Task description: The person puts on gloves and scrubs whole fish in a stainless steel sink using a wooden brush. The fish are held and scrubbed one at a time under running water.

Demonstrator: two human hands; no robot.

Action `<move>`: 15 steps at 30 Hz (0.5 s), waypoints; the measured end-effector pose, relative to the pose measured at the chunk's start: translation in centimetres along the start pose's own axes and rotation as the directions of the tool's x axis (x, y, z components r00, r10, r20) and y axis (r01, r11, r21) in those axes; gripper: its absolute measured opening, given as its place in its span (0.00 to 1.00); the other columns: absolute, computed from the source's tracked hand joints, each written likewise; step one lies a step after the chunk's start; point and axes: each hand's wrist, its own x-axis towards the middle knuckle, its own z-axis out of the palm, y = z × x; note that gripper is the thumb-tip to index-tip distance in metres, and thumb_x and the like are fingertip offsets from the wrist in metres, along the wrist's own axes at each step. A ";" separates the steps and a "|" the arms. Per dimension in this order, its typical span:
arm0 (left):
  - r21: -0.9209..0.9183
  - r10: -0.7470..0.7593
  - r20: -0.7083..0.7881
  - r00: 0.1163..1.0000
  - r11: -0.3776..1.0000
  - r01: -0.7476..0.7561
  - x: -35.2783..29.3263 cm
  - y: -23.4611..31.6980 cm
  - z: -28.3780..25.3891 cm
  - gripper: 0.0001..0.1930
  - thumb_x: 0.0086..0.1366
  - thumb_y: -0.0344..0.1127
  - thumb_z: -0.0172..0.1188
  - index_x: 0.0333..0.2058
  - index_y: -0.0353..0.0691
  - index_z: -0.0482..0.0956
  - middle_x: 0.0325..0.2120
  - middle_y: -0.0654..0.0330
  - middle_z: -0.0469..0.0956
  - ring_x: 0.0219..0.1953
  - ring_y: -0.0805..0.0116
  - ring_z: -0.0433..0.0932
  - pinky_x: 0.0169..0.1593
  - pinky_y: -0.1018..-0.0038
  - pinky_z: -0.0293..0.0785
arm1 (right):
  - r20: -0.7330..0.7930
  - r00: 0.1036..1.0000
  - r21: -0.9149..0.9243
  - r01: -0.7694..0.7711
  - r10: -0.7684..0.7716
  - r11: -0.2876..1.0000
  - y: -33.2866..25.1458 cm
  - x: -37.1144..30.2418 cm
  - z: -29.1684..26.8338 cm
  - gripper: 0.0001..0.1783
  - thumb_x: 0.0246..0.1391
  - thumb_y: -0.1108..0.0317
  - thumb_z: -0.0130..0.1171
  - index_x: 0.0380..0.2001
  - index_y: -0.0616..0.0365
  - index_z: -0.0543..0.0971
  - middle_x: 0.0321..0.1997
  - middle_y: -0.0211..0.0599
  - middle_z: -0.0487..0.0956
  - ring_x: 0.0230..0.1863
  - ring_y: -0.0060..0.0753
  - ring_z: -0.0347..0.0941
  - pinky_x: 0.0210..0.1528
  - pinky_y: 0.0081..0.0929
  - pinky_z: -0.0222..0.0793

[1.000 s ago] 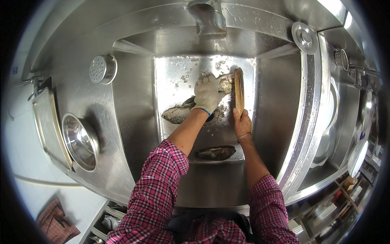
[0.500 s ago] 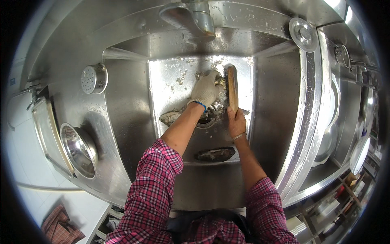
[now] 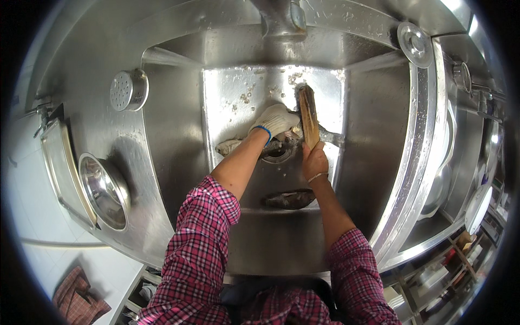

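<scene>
My left hand [image 3: 275, 120], in a white knit glove with a blue cuff, presses down with curled fingers on a fish in the sink. That fish's tail end [image 3: 331, 136] sticks out to the right, while its middle is hidden by the hand and tool. My bare right hand [image 3: 314, 161] grips the near end of a long wooden tool [image 3: 309, 116], dark along one side, perhaps a brush. It rests over the fish, tilted. Another fish [image 3: 227, 147] lies left of the drain [image 3: 277, 155], partly behind my left wrist. A darker fish [image 3: 290, 199] lies nearer me.
Loose scales [image 3: 244, 97] dot the wet floor of the steel sink [image 3: 173, 135]. The faucet [image 3: 281, 21] overhangs the far edge. A perforated strainer cup [image 3: 129, 90] and a steel bowl [image 3: 103, 189] stand left; a round lid [image 3: 415, 44] lies at far right.
My left hand has shifted slightly nearer me and its fingers point more to the right. The wooden tool has turned, showing more of its face. More of the fish's tail shows on the right.
</scene>
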 end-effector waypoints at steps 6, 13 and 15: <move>-0.125 0.021 -0.088 0.996 0.992 -0.032 0.6 -2.6 0.7 0.18 0.55 0.37 0.54 0.35 0.25 0.81 0.30 0.40 0.81 0.31 0.50 0.83 0.41 0.61 0.77 | 0.059 0.998 0.021 -0.008 0.007 1.000 0.0 0.0 1.1 0.22 0.65 0.56 0.53 0.46 0.66 0.63 0.33 0.66 0.78 0.37 0.70 0.75 0.39 0.57 0.71; -0.516 0.052 0.186 0.981 0.855 0.052 -5.1 -0.8 -1.7 0.08 0.63 0.34 0.57 0.37 0.37 0.75 0.26 0.59 0.74 0.23 0.70 0.72 0.25 0.75 0.71 | 0.064 0.998 0.088 -0.007 0.002 0.996 0.7 0.2 1.0 0.21 0.64 0.57 0.54 0.45 0.65 0.63 0.34 0.66 0.78 0.38 0.71 0.75 0.40 0.58 0.70; -0.491 0.042 0.167 0.985 0.870 0.046 -5.0 -1.4 -1.8 0.08 0.63 0.34 0.57 0.38 0.37 0.75 0.26 0.59 0.74 0.23 0.70 0.73 0.26 0.75 0.72 | 0.077 0.997 0.105 -0.004 -0.004 0.994 0.8 0.3 1.0 0.21 0.64 0.58 0.54 0.45 0.65 0.63 0.36 0.66 0.78 0.39 0.72 0.75 0.40 0.58 0.70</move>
